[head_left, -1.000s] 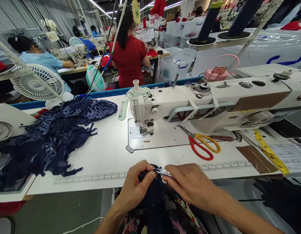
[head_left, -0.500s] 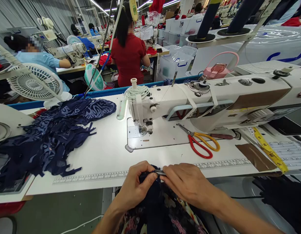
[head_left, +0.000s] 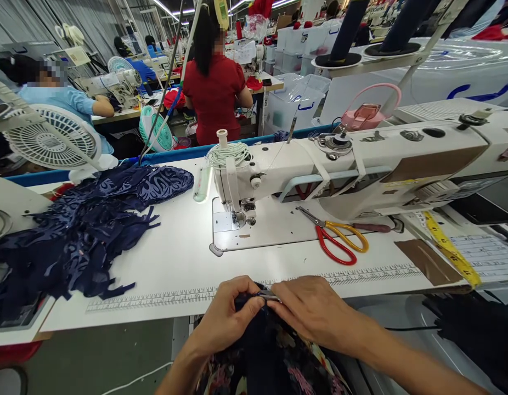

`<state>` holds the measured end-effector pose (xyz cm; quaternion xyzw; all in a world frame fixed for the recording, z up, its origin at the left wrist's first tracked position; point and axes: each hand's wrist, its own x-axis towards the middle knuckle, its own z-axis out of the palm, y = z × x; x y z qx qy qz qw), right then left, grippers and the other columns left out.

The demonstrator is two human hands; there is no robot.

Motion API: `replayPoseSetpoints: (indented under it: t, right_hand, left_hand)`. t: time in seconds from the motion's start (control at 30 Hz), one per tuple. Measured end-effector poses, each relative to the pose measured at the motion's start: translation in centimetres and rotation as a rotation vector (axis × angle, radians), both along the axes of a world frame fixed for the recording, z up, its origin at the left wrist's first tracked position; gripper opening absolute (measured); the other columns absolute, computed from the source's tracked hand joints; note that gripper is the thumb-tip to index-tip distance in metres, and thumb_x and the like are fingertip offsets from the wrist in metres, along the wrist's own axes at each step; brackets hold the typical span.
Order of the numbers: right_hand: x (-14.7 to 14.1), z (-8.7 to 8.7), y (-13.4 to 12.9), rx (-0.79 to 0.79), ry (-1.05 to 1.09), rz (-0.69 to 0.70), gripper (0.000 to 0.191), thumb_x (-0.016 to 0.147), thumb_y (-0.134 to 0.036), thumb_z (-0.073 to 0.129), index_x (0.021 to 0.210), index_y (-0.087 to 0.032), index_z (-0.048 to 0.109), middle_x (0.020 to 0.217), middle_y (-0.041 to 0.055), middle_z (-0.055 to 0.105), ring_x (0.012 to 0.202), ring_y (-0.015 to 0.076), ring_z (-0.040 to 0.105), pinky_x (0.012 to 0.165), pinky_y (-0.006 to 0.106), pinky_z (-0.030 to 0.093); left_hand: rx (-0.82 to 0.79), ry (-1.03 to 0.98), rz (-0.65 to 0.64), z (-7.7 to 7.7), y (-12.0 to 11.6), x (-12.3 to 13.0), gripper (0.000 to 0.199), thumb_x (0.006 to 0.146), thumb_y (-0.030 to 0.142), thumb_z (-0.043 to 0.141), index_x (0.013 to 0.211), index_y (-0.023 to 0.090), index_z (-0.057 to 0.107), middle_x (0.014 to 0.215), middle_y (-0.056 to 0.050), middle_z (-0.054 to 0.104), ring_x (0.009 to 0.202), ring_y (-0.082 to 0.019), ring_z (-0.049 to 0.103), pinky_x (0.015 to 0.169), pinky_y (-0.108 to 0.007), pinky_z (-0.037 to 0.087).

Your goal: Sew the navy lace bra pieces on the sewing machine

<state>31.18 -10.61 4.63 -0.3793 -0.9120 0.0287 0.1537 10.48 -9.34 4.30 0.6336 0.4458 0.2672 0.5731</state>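
My left hand (head_left: 227, 312) is closed, pinching the edge of a navy fabric piece (head_left: 256, 351) between thumb and forefinger at the table's front edge. The navy cloth hangs down toward my lap, over dark floral material. My right hand (head_left: 315, 307) is wrapped around small metal thread snips (head_left: 270, 296). Only their silver blades show, pointing left at the cloth beside my left fingertips; the grip is hidden in my palm.
A white sewing machine (head_left: 278, 164) stands ahead. Scissors (head_left: 340, 241) with red and yellow handles lie by its bed. Navy cut pieces (head_left: 85, 230) are heaped at left. A yellow tape measure (head_left: 451, 249) lies right. Two co-workers sit beyond.
My right hand has shifted slightly left and tilted, and the blades' angle has changed a little. The view has drifted slightly; my left hand keeps its pinch on the cloth.
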Motion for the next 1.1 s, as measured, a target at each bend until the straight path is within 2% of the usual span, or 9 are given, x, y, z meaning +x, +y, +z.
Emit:
replayPoseSetpoints:
  t: [0.1,0.23,0.37,0.47,0.63,0.73,0.83,0.97,1.1]
  right_hand:
    - [-0.1,-0.5,-0.2,-0.018,0.026,0.016,0.022,0.100,-0.023,0.037,0.082,-0.019,0.048,0.060,-0.0037,0.051,0.047,0.0120,0.039,0.052,0.029,0.020]
    - [-0.2,-0.9,-0.5,-0.162,0.129,-0.061,0.023,0.101,-0.026,0.035,0.083,-0.020,0.047,0.054,-0.0070,0.044,0.044,0.0114,0.034,0.051,0.028,0.019]
    - [0.0,-0.2,-0.4,-0.388,0.194,-0.144,0.020,0.101,-0.032,0.037,0.084,-0.023,0.044,0.058,-0.0073,0.045,0.049,0.0117,0.040,0.054,0.025,0.024]
    - [0.2,0.6,-0.2,-0.478,0.247,-0.186,0.017,0.099,-0.035,0.040,0.087,-0.024,0.044,0.060,-0.0069,0.046,0.052,0.0123,0.041,0.055,0.025,0.027]
    - [-0.1,0.7,-0.4,-0.614,0.551,-0.290,0.022,0.100,-0.039,0.038,0.086,-0.023,0.043,0.064,-0.0059,0.041,0.055,0.0116,0.036,0.052,0.024,0.030]
    - [-1.1,0.2,-0.7,-0.626,0.662,-0.347,0.020,0.094,-0.041,0.049,0.087,-0.023,0.048,0.065,-0.0059,0.040,0.057,0.0112,0.036,0.052,0.023,0.032]
    - [-2.1,-0.5,-0.7,-0.601,0.668,-0.373,0.015,0.091,-0.036,0.055,0.092,-0.022,0.051,0.063,-0.0070,0.042,0.055,0.0103,0.036,0.052,0.023,0.032]
    - [-2.4,-1.2,-0.6,-0.541,0.673,-0.381,0.012,0.093,-0.033,0.051,0.089,-0.022,0.051,0.061,-0.0069,0.042,0.054,0.0102,0.035,0.052,0.023,0.030]
    - [-2.2,-1.3,-0.5,-0.523,0.677,-0.329,0.014,0.095,-0.030,0.046,0.085,-0.022,0.050,0.061,-0.0069,0.039,0.054,0.0100,0.034,0.052,0.023,0.030]
  left_hand:
    - [-0.023,-0.034,-0.003,-0.2,-0.1,0.0,0.022,0.089,0.032,0.057,0.074,0.017,0.053,0.070,0.003,0.048,0.068,-0.012,0.040,0.064,-0.023,0.033]
    - [-0.066,-0.069,0.015,-0.4,-0.2,-0.1,0.021,0.089,0.034,0.058,0.077,0.017,0.056,0.071,0.003,0.049,0.068,-0.012,0.041,0.064,-0.023,0.034]
    - [-0.049,-0.074,0.048,-0.2,-0.1,-0.3,0.020,0.090,0.034,0.058,0.082,0.017,0.062,0.076,0.001,0.053,0.072,-0.013,0.046,0.068,-0.023,0.037]
    - [-0.023,-0.097,0.054,0.1,-0.1,-0.4,0.019,0.091,0.035,0.058,0.089,0.018,0.066,0.085,-0.001,0.058,0.080,-0.015,0.052,0.074,-0.024,0.040]
    - [-0.120,-0.132,0.240,0.0,-0.5,0.3,0.023,0.089,0.040,0.061,0.092,0.018,0.064,0.083,-0.001,0.060,0.075,-0.014,0.052,0.069,-0.024,0.042]
    - [-0.156,-0.190,0.293,-0.2,-0.8,0.9,0.024,0.086,0.041,0.064,0.091,0.017,0.064,0.083,-0.001,0.062,0.078,-0.015,0.054,0.070,-0.023,0.043]
    - [-0.180,-0.277,0.311,-0.1,-1.0,1.3,0.023,0.085,0.040,0.067,0.091,0.017,0.065,0.087,-0.003,0.064,0.084,-0.016,0.057,0.076,-0.024,0.045]
    - [-0.295,-0.401,0.316,-0.2,-1.3,1.3,0.027,0.086,0.042,0.066,0.096,0.017,0.066,0.088,-0.004,0.065,0.078,-0.014,0.057,0.070,-0.023,0.046]
    - [-0.388,-0.449,0.327,-0.4,-1.3,1.0,0.032,0.089,0.047,0.060,0.095,0.016,0.067,0.081,-0.003,0.062,0.073,-0.013,0.055,0.065,-0.023,0.044]
